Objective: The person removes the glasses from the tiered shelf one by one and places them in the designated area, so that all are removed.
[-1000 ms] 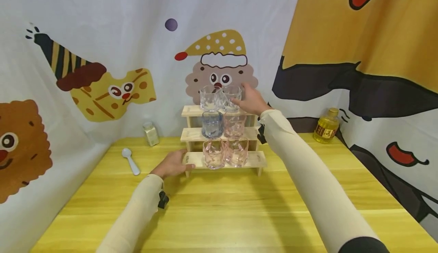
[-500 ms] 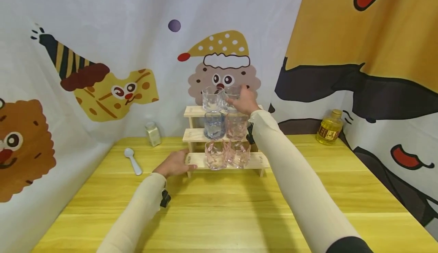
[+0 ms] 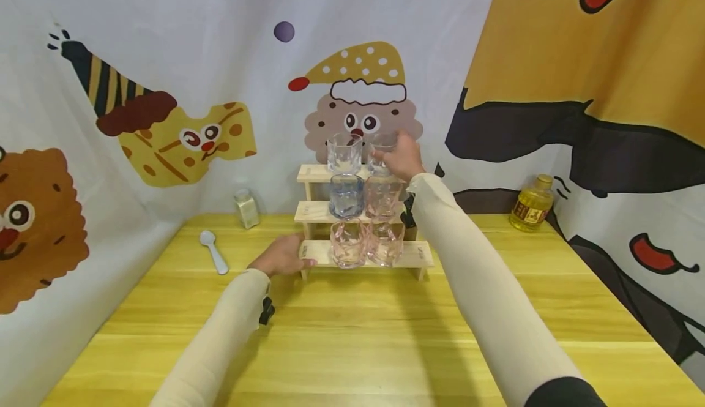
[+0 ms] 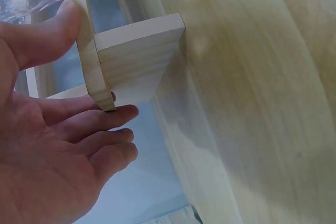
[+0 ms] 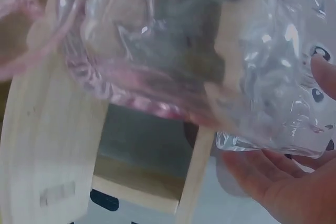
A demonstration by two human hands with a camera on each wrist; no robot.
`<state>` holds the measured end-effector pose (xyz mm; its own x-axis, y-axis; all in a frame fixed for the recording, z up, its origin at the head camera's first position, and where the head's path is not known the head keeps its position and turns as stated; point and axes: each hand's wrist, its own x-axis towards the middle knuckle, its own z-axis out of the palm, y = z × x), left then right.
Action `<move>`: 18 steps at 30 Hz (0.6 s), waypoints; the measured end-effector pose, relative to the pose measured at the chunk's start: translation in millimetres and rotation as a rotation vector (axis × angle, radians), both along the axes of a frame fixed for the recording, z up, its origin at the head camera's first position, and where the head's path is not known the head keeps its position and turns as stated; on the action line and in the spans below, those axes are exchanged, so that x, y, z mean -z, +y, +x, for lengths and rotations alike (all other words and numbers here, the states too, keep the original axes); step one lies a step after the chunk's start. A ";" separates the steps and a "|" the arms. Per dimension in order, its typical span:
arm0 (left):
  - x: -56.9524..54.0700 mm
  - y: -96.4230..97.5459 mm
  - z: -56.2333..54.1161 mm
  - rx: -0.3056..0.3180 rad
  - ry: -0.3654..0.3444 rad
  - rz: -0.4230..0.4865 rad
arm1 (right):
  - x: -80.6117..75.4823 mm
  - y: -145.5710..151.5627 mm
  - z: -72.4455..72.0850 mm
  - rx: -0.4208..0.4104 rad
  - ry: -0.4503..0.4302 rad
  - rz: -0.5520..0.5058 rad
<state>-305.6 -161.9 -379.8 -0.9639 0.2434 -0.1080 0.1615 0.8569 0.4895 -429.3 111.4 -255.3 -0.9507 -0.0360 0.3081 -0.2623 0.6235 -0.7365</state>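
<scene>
A three-step wooden stand (image 3: 314, 212) carries drinking glasses, two on each step. On the top step, my right hand (image 3: 404, 155) holds the right clear glass (image 3: 381, 150) with thumb and fingers round its sides; in the right wrist view, the fingers (image 5: 262, 177) lie along it. Left of it stands another clear glass (image 3: 344, 155). A blue glass (image 3: 346, 197) and a pink glass (image 3: 382, 199) share the middle step. Two pink glasses, left (image 3: 348, 245) and right (image 3: 385, 245), are on the bottom step. My left hand (image 3: 282, 255) grips the bottom step's left end, thumb on top.
A white spoon (image 3: 213, 252) lies at the left on the wooden table (image 3: 352, 339). Behind it is a small jar (image 3: 246, 209) with pale contents. An oil bottle (image 3: 532, 205) stands at the back right. A printed curtain (image 3: 220, 33) hangs close behind the stand.
My right hand has come round the clear glass, which now stands slightly farther right, with a gap from its neighbour. The left hand keeps its place on the stand.
</scene>
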 end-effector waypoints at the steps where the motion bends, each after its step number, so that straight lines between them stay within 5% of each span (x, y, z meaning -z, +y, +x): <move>1: -0.6 0.4 -0.5 0.000 0.000 -0.005 | -1.6 2.7 1.3 0.002 -0.004 -0.003; 18: 1.5 -1.8 -2.0 -0.005 0.000 0.015 | -24.5 69.4 32.1 0.105 -0.044 0.034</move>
